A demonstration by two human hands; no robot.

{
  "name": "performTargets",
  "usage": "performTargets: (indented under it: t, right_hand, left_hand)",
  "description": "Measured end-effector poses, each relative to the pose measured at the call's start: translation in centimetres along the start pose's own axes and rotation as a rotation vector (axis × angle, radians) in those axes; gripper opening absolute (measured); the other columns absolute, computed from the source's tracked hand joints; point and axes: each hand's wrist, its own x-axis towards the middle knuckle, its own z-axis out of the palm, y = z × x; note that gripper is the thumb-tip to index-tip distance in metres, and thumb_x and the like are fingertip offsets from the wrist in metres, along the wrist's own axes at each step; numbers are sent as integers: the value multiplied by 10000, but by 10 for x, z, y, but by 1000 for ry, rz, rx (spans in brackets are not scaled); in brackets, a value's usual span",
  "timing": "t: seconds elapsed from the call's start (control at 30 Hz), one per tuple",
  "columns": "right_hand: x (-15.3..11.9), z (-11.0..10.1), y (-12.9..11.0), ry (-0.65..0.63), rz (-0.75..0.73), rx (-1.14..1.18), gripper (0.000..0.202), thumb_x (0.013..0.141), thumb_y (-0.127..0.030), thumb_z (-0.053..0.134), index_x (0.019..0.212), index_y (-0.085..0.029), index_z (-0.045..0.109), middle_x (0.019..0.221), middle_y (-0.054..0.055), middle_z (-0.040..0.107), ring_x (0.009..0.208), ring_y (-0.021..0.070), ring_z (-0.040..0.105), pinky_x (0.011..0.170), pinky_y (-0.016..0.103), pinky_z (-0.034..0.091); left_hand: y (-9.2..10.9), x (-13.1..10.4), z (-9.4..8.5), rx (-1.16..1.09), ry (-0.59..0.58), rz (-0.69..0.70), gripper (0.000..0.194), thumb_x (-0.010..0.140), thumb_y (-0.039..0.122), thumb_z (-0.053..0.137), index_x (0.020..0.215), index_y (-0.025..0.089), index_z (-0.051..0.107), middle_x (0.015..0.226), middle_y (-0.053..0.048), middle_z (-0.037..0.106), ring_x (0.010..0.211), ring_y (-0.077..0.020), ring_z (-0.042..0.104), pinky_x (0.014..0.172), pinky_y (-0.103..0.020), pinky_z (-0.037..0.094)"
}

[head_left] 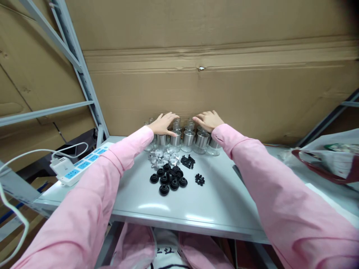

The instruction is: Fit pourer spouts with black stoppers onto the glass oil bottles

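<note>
My left hand (165, 124) reaches over the back of the table, fingers spread, above several glass jars with metal bands (187, 139). My right hand (208, 121) hovers over the right part of the same group, fingers apart and slightly bent. Neither hand visibly grips a jar; whether the fingertips touch the glass I cannot tell. In front of the jars lies a heap of white plastic parts (165, 158). Nearer are round black stepped caps (174, 183), some piled up. To the right sit short black rods (188, 161) and a cluster of tiny black pieces (200, 179).
A white power strip (84, 164) with blue sockets and a plugged-in charger lies at the left. Cardboard (213, 89) walls off the back. Grey metal shelf posts (81, 74) rise at the left. A plastic bag (333, 149) with a dark red edge sits at the right.
</note>
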Motion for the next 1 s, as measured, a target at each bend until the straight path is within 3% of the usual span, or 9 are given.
performTargets:
  t: [0.1,0.2,0.3,0.4,0.57,0.73,0.87,1.0]
  right_hand:
    - [-6,-4,17,-7,199,78,671,882,-625,135,1199,-227,571,1291,125,545,1245,338,409,990,630,212]
    - [-8,-2,29,-109,383,230,797,807,-732,100,1297,-235,486,1335,147,503,1208,353,459,961,590,312]
    - [-8,5,32,-159,343,292,893,735,-808,148,1334,-216,447,1329,152,510,1180,343,496,934,483,399]
    - [-8,10,31,-158,288,196,942,637,-865,294,1334,-249,446,1329,137,515,1188,369,482,941,494,394]
    - [-10,13,29,-150,219,86,903,661,-805,396,1340,-210,435,1235,153,584,1138,342,527,909,435,422]
    - [-14,12,26,-136,200,40,886,680,-767,423,1344,-180,424,1213,173,591,1151,345,500,900,441,417]
    - [-16,9,29,-114,172,62,890,679,-779,409,1364,-210,389,1359,165,470,1257,378,380,991,597,286]
    - [-20,-8,25,35,191,129,724,810,-680,304,1373,-227,352,1459,136,327,1342,390,217,990,711,113]
  left_hand:
    - [-25,-13,-19,-87,-187,-145,1024,617,650,647,1421,234,169,1503,-136,200,1391,-385,99,1067,-622,146]
    - [-51,-32,-24,-61,-292,-236,1114,528,683,668,1427,256,170,1509,-140,175,1376,-432,83,1036,-662,145]
    - [-62,-45,-16,-148,-192,-175,1052,600,669,617,1429,188,182,1486,-144,246,1368,-328,227,1097,-473,234]
    - [-58,-47,-6,-183,-78,-120,960,663,655,590,1414,175,236,1451,-121,330,1322,-262,339,1088,-365,282]
    - [-49,-41,-1,-59,-52,-90,847,711,648,576,1392,227,300,1409,-102,396,1285,-274,388,1043,-376,330]
    - [-48,-43,0,9,-7,-121,759,756,649,526,1375,256,328,1249,-98,531,1112,-269,533,905,-348,420]
    - [-49,-44,2,88,20,-102,758,769,641,519,1368,216,334,1261,-119,530,1134,-272,518,948,-372,390]
    - [-47,-46,1,223,38,-51,728,800,620,493,1376,209,322,1339,-135,472,1255,-293,410,1075,-496,217]
